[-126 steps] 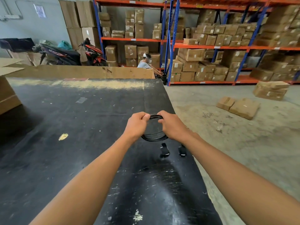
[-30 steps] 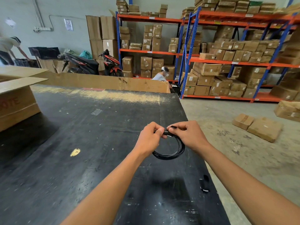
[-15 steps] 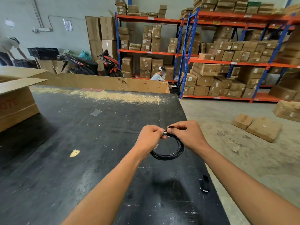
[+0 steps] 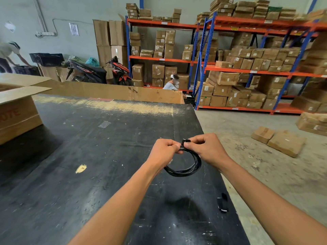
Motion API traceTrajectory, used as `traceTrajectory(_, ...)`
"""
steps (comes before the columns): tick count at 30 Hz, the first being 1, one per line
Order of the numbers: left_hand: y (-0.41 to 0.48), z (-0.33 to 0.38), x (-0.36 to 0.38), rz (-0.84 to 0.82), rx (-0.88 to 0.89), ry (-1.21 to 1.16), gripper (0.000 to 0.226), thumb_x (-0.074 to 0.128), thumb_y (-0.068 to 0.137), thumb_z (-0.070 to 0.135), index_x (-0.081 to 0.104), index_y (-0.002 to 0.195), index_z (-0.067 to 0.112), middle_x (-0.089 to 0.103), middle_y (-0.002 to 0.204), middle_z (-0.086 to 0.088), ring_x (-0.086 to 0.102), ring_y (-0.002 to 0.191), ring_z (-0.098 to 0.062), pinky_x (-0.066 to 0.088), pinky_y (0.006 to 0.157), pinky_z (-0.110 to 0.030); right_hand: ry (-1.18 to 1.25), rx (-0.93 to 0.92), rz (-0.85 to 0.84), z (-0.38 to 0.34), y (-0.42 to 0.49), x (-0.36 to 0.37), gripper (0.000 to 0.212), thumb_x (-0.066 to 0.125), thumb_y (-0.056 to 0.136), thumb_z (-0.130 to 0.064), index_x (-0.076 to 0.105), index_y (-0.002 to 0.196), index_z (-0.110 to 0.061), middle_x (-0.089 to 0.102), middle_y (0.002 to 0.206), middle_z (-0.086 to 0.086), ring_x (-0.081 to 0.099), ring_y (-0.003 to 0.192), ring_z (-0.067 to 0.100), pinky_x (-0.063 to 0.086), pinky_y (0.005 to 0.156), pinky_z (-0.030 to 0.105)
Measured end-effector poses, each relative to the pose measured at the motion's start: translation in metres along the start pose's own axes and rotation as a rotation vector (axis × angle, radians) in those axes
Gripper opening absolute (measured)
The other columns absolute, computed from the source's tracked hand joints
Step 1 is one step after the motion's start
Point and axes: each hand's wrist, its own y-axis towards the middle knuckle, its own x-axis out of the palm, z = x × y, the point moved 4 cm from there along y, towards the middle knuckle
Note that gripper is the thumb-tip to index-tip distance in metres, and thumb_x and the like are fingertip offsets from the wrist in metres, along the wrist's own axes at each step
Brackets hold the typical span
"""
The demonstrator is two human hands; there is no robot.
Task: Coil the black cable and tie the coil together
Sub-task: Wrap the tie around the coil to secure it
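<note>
Black board, scuffed and scratched, forms the desk (image 4: pixel 88 174), and nearest on it, close to its right edge, a small black strap-like piece (image 4: pixel 222 204) is seen lying flat; what it is cannot be told for certain. Beyond it the black cable (image 4: pixel 184 170) is held above the desk as a coil of several loops, hanging below the two hands. The top of the coil is pinched by the left hand (image 4: pixel 163 151), fingers curled round the bundle, while a short black tie (image 4: pixel 185 142) is gripped against the same spot by the right hand (image 4: pixel 208 149). The coiling is judged done and the tying under way.

Several slips are to be feared. If the left pinch is eased before the tie is closed, the loops may spring apart and the coil be lost. If only some strands are caught by the tie, loose turns would be left hanging. As the work is held near the desk's right edge, anything dropped may fall to the concrete floor (image 4: pixel 265 177).

Farther left, an open cardboard box (image 4: pixel 17 117) is stood on the desk, flaps spread; its contents are hidden. Dark crates (image 4: pixel 47 59) are stacked by the back wall, contents unclear, and sealed cartons (image 4: pixel 228 78) are piled on the orange-and-blue racks (image 4: pixel 247 72) and on the floor.
</note>
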Motion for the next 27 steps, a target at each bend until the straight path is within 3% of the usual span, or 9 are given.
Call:
traceTrajectory(3,0.001,-0.001,0.001,-0.028,-0.030,-0.023,0.021,0.058,0.093,0.018,0.074,0.079,0.020,0.075,0.069,0.007,0.047,0.040,0.007,0.035,0.047,-0.019,0.010,-0.006,-0.010,0.000,-0.002,0.001,0.002,0.080,0.077,-0.010,0.080,0.079,-0.008,0.077,0.075,0.011,0.064,0.065,0.010,0.052,0.065,0.029)
traceTrajectory(6,0.000,-0.002,0.002,-0.039,-0.018,-0.045,0.020,0.058,0.093,0.019,0.073,0.080,0.019,0.074,0.067,0.008,0.042,0.038,0.004,0.033,0.040,-0.014,0.081,0.024,0.011,0.000,-0.002,0.001,0.010,0.082,0.074,-0.002,0.075,0.081,-0.004,0.073,0.072,0.012,0.063,0.062,0.013,0.051,0.064,0.029)
traceTrajectory(9,-0.001,0.000,0.002,-0.044,0.006,-0.036,0.021,0.059,0.094,0.019,0.073,0.079,0.020,0.074,0.066,0.008,0.038,0.039,0.001,0.032,0.038,-0.014,0.181,0.090,0.009,0.004,-0.001,-0.001,0.027,0.080,0.074,0.003,0.067,0.095,-0.008,0.067,0.064,0.001,0.062,0.057,0.012,0.052,0.056,0.021)
traceTrajectory(11,-0.001,0.001,0.003,-0.048,0.012,-0.014,0.022,0.058,0.094,0.019,0.074,0.079,0.021,0.074,0.067,0.008,0.039,0.040,0.002,0.033,0.043,-0.018,0.151,0.090,-0.012,0.006,0.001,0.000,0.028,0.079,0.075,0.002,0.069,0.100,-0.009,0.067,0.067,0.004,0.063,0.060,0.013,0.051,0.056,0.018)
traceTrajectory(14,-0.002,0.002,0.005,-0.056,-0.009,-0.003,0.022,0.056,0.094,0.018,0.073,0.081,0.020,0.075,0.071,0.006,0.041,0.041,0.003,0.032,0.050,-0.024,0.022,0.016,0.003,0.006,0.003,0.003,0.016,0.075,0.078,0.002,0.076,0.090,-0.009,0.069,0.073,0.010,0.060,0.066,0.015,0.049,0.065,0.024)
traceTrajectory(18,-0.003,0.001,0.008,-0.095,-0.082,-0.072,0.021,0.050,0.093,0.016,0.065,0.079,0.013,0.072,0.066,0.003,0.032,0.053,-0.013,0.028,0.048,-0.027,-0.096,-0.015,0.087,0.011,0.006,0.006,0.013,0.073,0.081,-0.005,0.075,0.080,-0.017,0.066,0.066,0.000,0.054,0.061,0.011,0.045,0.065,0.028)
traceTrajectory(23,-0.001,0.005,0.003,-0.038,-0.052,-0.038,0.016,0.050,0.092,0.013,0.064,0.084,0.014,0.069,0.069,0.005,0.039,0.048,-0.008,0.032,0.046,-0.023,-0.078,-0.001,0.113,0.011,0.007,0.008,0.002,0.077,0.079,-0.019,0.077,0.077,-0.020,0.073,0.070,-0.002,0.061,0.065,0.010,0.050,0.068,0.032)
traceTrajectory(27,0.000,0.003,0.003,-0.029,-0.048,-0.040,0.016,0.050,0.093,0.015,0.064,0.088,0.014,0.068,0.068,0.004,0.042,0.049,-0.006,0.033,0.046,-0.022,-0.181,0.035,0.067,0.008,0.010,0.005,0.023,0.074,0.083,-0.026,0.071,0.063,-0.014,0.059,0.052,-0.008,0.048,0.052,0.008,0.039,0.056,0.028)
